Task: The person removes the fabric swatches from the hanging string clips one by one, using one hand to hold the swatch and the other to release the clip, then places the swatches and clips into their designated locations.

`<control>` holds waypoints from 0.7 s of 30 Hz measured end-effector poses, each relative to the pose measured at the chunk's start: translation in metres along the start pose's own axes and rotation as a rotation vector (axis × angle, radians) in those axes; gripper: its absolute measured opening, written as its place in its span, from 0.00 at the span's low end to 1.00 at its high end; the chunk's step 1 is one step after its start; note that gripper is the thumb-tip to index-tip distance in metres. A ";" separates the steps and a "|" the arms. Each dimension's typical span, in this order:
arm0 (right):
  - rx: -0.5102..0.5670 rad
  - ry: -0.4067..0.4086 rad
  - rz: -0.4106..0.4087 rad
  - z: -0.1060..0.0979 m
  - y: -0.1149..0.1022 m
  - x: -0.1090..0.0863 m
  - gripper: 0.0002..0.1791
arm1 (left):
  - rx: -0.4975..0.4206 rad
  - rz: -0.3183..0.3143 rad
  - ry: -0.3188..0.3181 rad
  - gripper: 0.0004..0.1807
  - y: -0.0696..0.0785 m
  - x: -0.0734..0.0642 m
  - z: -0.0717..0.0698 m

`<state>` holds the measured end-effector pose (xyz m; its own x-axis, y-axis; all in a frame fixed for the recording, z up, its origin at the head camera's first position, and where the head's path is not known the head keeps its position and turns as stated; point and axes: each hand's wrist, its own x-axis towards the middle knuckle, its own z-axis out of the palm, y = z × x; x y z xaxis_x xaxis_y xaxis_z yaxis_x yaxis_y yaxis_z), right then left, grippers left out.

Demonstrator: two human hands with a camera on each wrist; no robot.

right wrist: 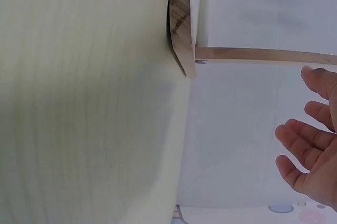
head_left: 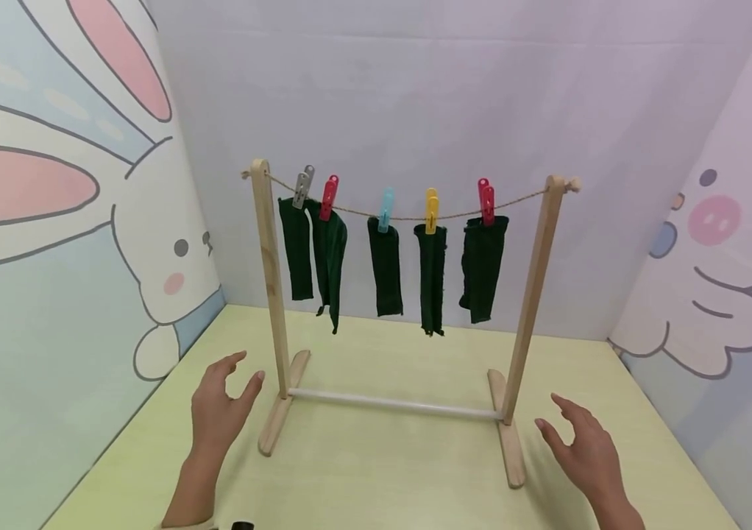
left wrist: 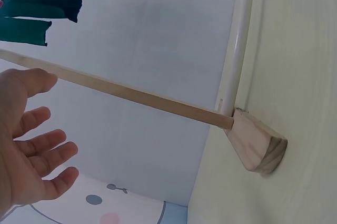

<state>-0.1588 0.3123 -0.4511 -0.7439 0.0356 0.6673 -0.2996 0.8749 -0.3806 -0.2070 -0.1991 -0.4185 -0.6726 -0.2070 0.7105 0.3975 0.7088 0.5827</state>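
Observation:
A small wooden drying rack stands on the table, with a twine line [head_left: 458, 216] strung between its left post [head_left: 273, 287] and right post [head_left: 533, 302]. Dark green cloth pieces hang from it under a grey clothespin [head_left: 301, 190], a red clothespin [head_left: 328, 199], a light blue clothespin [head_left: 385, 211], a yellow clothespin [head_left: 432, 212] and another red clothespin [head_left: 487, 202]. My left hand [head_left: 218, 408] hovers beside the left post, fingers loosely bent and holding nothing. To the right of the right post, my right hand [head_left: 586, 453] is likewise relaxed and holds nothing.
A white rod [head_left: 396, 404] joins the rack's left foot [head_left: 277, 423] and right foot [head_left: 511, 453] low over the pale yellow table [head_left: 376, 471]. Cartoon-printed panels [head_left: 38, 309] flank both sides, and a plain pale backdrop [head_left: 409, 103] rises behind. A small black object [head_left: 242, 525] shows at the bottom edge.

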 end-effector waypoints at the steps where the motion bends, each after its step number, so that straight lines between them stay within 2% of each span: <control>1: 0.005 0.016 -0.009 0.000 -0.001 0.000 0.26 | -0.017 -0.018 0.009 0.23 0.002 0.000 0.001; 7: 0.028 0.089 -0.007 0.002 -0.009 0.005 0.25 | -0.081 -0.129 0.014 0.22 0.010 0.003 0.003; 10: 0.046 0.101 0.011 0.003 -0.014 0.009 0.25 | -0.103 -0.162 0.016 0.21 0.012 0.005 0.004; 16: 0.105 0.117 0.020 0.003 -0.021 0.018 0.25 | -0.165 -0.204 0.019 0.19 0.018 0.006 0.006; 21: 0.152 0.116 -0.004 0.004 -0.028 0.025 0.25 | -0.206 -0.224 0.020 0.19 0.021 0.007 0.007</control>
<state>-0.1718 0.2871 -0.4264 -0.6715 0.0953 0.7349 -0.3959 0.7922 -0.4645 -0.2080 -0.1813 -0.4042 -0.7459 -0.3575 0.5619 0.3604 0.4929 0.7919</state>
